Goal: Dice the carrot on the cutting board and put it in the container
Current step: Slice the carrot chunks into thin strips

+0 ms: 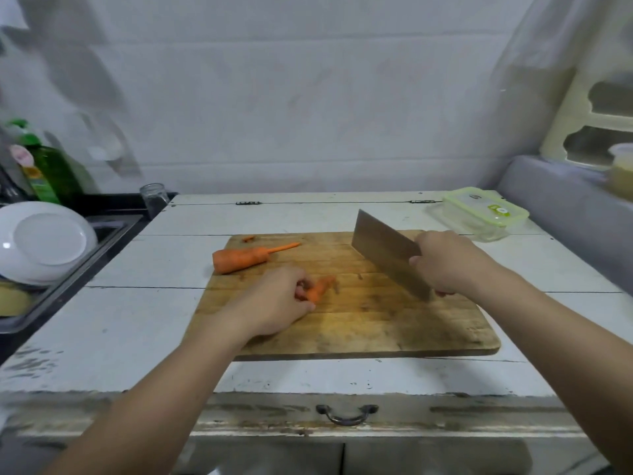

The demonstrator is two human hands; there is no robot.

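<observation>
On worn wooden cutting board [346,320], our left hand [274,303] pinches blurred, probably sliced orange carrot piece [320,289]; right hand [445,262] grips steel cleaver [387,252]; tuck fingertips before chopping.

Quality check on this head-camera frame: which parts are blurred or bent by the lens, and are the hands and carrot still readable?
Head view: wide-angle bend curves the wall and table edges; left items like the green bottle smear, as if from motion. The small carrot piece at the left hand is soft; the cleaver in the right hand and the large carrot read clearly.
</observation>
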